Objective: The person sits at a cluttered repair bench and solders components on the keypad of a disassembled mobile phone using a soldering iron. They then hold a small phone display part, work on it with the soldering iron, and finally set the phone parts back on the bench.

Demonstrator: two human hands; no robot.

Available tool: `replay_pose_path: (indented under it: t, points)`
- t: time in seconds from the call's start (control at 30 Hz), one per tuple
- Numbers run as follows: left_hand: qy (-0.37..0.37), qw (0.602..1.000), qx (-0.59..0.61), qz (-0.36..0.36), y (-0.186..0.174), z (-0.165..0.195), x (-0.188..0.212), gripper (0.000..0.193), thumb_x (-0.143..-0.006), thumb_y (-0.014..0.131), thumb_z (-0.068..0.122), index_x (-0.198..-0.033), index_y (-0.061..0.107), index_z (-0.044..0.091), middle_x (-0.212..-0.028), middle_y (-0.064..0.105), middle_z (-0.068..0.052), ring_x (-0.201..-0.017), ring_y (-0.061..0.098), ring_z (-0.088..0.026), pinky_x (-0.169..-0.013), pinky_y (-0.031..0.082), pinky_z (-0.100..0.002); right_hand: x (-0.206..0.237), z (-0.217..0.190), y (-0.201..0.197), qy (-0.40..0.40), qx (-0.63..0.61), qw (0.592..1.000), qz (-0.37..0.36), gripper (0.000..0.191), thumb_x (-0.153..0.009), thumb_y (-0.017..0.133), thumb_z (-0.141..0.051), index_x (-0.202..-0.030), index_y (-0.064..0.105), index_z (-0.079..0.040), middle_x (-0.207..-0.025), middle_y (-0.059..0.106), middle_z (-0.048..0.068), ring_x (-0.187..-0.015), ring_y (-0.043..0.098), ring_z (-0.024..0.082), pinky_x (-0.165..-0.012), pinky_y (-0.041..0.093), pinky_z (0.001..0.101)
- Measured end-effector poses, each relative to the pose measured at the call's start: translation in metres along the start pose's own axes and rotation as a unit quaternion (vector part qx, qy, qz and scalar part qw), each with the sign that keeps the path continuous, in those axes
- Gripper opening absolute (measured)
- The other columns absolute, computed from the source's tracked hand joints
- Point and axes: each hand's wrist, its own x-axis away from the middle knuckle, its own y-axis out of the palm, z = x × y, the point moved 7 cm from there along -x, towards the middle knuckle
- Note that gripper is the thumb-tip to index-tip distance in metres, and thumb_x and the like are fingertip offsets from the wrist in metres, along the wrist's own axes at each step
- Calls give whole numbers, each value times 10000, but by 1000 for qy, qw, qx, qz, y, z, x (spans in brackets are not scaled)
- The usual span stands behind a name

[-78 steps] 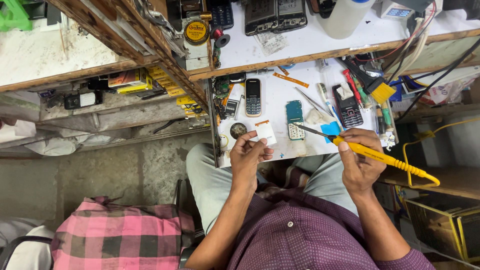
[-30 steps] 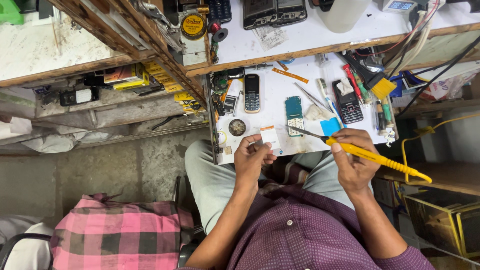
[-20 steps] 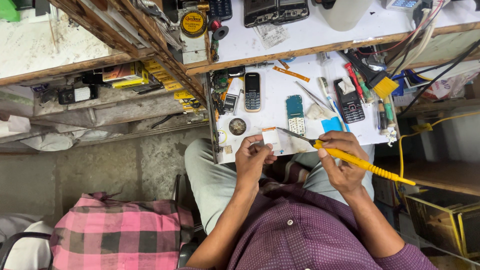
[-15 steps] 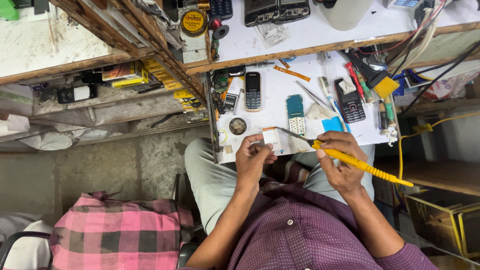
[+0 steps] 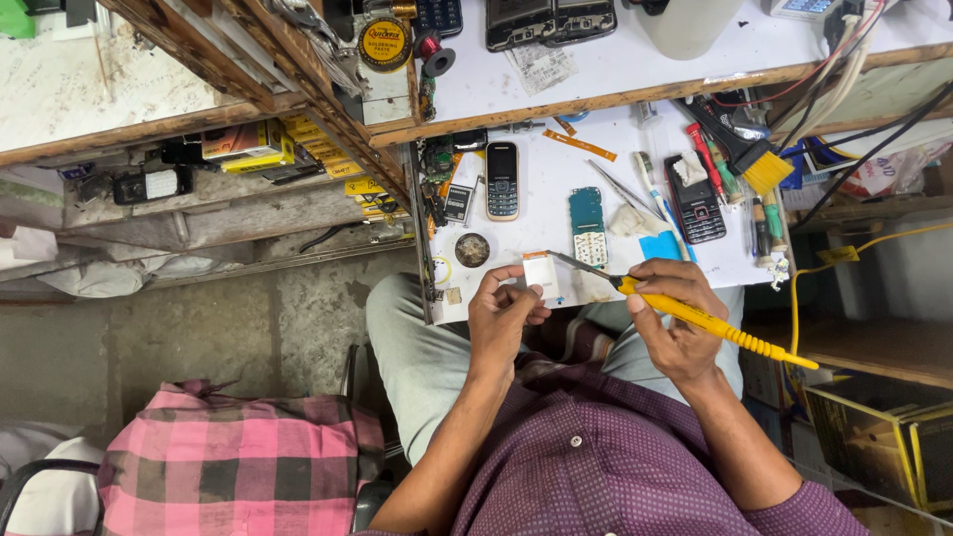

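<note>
**benchfan:** While the left hand (image 5: 501, 316) pinches that small white part (image 5: 541, 275) by its edge over the white workbench (image 5: 615, 179), the soldering iron (image 5: 695, 316) tip sits right on it; a slip probably scorches a fingertip.

**solderguy:** Agreed; the right hand (image 5: 675, 333) has its fingers wrapped around the yellow handle, and that trailing cord could tug it off line.

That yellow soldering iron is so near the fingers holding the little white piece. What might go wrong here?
The soldering iron in the right hand points its tip at the small white part that the left hand pinches, so a slip could burn those fingers. The iron's yellow cord trails off the bench edge and could snag. Tools lie close around, so loose bits could get knocked.
</note>
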Motion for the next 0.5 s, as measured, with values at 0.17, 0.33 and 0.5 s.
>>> replay_pose_path:
  t: [0.17,0.33,0.5]
  points:
    - [4,1000,-5,-2,1,1,1,291,-916,701,64,-1194,635,9,-752,683,-57,-676,710,-152,-640,582,-286,-2,-1,0,-7,4,1000,3,143,-957,717,-33,-1062,621,-20,-1122,680,165,-1060,695,240,-918,596,333]
    - [7,1000,-14,-4,1,3,1,293,-916,702,64,-1195,633,9,-742,675,-55,-677,710,-153,-641,581,-285,-2,-2,-3,-4,5,1000,15,145,-970,711,-29,-1076,613,-15,-1136,669,164,-1062,694,238,-938,585,336]
    - [6,1000,-6,-2,0,3,1,287,-916,704,61,-1188,631,6,-741,671,-52,-672,704,-151,-636,578,-286,-1,-2,-5,-1,-4,1000,12,150,-963,714,-29,-1073,614,-19,-1135,669,159,-1067,685,239,-945,583,337]
